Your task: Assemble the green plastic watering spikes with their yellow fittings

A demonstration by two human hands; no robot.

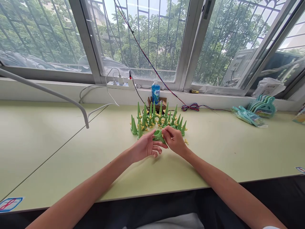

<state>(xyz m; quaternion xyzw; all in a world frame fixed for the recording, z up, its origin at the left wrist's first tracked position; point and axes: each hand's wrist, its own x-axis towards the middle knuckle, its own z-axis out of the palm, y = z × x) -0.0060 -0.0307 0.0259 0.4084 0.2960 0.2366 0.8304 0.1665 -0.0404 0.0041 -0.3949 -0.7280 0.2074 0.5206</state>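
A green plastic spike point(157, 135) with a round open end is held between my hands above the table. My left hand point(150, 146) grips its ring-shaped end between thumb and fingers, the opening facing up toward me. At the spike's right side, my right hand point(175, 140) has its fingers pinched together; whatever small part may be in them is hidden. Just beyond my hands, several more green spikes point(139, 131) stand upright in a cluster, with small yellow valve pieces point(186, 142) on and among them.
Behind the cluster stands a blue liquid bottle point(155, 91) by a cardboard box point(164, 101). Coiled wires point(190, 107), packaged green hangers point(262, 107) and a power strip point(121, 85) lie along the window side. A grey curved arm point(71, 101) reaches over the table point(71, 143) at left.
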